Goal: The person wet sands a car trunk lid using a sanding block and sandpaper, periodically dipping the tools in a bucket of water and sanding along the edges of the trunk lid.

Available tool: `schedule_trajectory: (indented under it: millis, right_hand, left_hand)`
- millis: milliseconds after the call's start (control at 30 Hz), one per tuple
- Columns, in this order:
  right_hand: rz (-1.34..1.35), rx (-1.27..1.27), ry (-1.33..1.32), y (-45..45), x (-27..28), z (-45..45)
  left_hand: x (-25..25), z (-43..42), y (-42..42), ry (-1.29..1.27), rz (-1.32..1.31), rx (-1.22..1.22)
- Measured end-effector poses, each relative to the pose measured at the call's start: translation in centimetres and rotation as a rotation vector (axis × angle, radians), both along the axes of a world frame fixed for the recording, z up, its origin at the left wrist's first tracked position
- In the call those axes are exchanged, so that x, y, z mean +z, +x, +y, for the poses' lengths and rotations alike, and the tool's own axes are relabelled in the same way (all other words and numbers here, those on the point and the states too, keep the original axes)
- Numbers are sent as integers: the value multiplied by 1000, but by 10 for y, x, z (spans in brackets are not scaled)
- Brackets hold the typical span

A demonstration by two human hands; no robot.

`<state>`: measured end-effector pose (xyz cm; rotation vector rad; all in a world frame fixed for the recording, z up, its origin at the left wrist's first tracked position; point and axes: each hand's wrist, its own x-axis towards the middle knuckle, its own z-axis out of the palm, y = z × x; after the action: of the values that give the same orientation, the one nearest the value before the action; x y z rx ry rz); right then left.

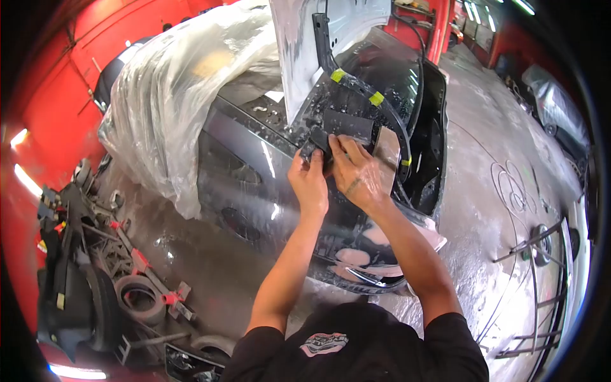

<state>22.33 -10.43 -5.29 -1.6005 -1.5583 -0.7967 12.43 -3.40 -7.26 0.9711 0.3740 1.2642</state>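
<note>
In the middle of the frame, the left hand [309, 184] and right hand [355, 175] both pinch one small dark pad [312, 145] over the dark car [216, 149]. Past the car's right edge, the floor [468, 127] has open room. Three yellow tapes [376, 99] stick to one black strip [357, 86].
</note>
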Motion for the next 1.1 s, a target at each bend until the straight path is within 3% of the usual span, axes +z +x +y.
schedule_trajectory:
  millis: [200, 300, 367, 533, 633, 900, 1100]
  right_hand:
    - [-25, 59, -70, 27, 1, -38]
    - [12, 161, -12, 46, 1, -56]
    - [67, 266, 33, 56, 1, -65]
    - [581, 468, 123, 67, 17, -66]
    - [847, 592, -5, 65, 21, -59]
    - [974, 737, -36, 60, 23, -47]
    - [892, 701, -190, 65, 44, -50]
  left_hand:
    - [6, -35, 19, -228, -153, -166]
    - [3, -51, 38, 11, -73, -70]
    - [5, -56, 41, 38, -32, -38]
    - [15, -71, 41, 204, 112, 117]
    - [23, -75, 39, 355, 195, 161]
    - [40, -60, 15, 169, 59, -39]
    - [35, -39, 4, 175, 49, -97]
